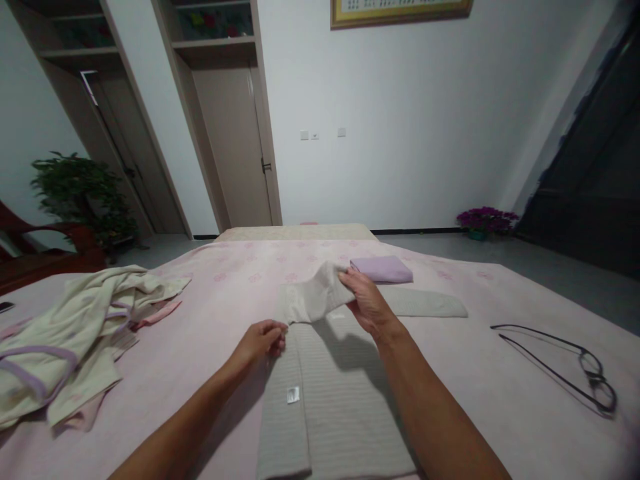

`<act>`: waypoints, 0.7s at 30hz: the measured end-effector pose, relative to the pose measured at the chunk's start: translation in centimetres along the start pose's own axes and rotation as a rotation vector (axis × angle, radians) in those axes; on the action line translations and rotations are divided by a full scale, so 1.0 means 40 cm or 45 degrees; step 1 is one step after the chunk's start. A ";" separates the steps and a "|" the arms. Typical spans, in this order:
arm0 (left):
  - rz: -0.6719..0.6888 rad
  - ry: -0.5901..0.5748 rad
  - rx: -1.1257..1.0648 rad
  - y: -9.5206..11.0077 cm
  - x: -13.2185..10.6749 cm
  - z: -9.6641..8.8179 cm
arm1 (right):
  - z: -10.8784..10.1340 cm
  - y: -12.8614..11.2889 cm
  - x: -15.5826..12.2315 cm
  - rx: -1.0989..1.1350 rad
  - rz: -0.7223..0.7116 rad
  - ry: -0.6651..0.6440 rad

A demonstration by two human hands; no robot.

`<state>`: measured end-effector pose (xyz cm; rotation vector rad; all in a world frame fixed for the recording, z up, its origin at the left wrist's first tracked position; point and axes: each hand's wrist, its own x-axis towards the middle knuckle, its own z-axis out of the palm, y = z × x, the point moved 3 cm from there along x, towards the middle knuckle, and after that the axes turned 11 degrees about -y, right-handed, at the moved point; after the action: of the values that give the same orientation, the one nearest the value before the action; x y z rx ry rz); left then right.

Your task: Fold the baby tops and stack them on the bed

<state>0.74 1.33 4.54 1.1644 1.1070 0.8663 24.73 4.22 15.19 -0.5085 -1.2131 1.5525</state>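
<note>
A pale grey striped long-sleeved shirt (pixel 345 393) lies on the pink sheet in front of me, its left side folded inward and a small white tag showing. My right hand (pixel 364 293) is closed on one sleeve (pixel 320 293), lifting its end above the shirt. At the folded edge by the shoulder, my left hand (pixel 265 339) has its fingers pinched on the shirt's fabric. The other sleeve (pixel 425 302) stretches flat to the right, beyond my right forearm.
A folded lilac cloth (pixel 383 269) rests just past the right hand. Black-framed glasses (pixel 593 379) lie at the right. Crumpled cream and pink clothes (pixel 95 333) are heaped at the left. The pink flowered sheet (pixel 215 300) covers the surface beneath everything.
</note>
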 end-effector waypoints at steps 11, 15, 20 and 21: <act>-0.140 -0.121 -0.424 0.079 0.137 -0.009 | 0.193 0.064 -0.090 -0.475 0.519 -0.923; -0.110 -0.083 -0.574 0.099 0.179 -0.037 | 0.232 0.116 -0.098 -0.833 0.367 -0.925; -0.038 0.101 -0.579 0.085 0.218 -0.086 | 0.267 0.125 -0.115 -1.277 0.184 -0.987; -0.021 0.149 -0.574 0.076 0.224 -0.094 | 0.271 0.126 -0.119 -1.351 0.166 -1.023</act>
<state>-0.50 11.37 5.56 0.7370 0.9475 1.1137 15.30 -4.45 13.79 -0.6414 -2.6929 1.1089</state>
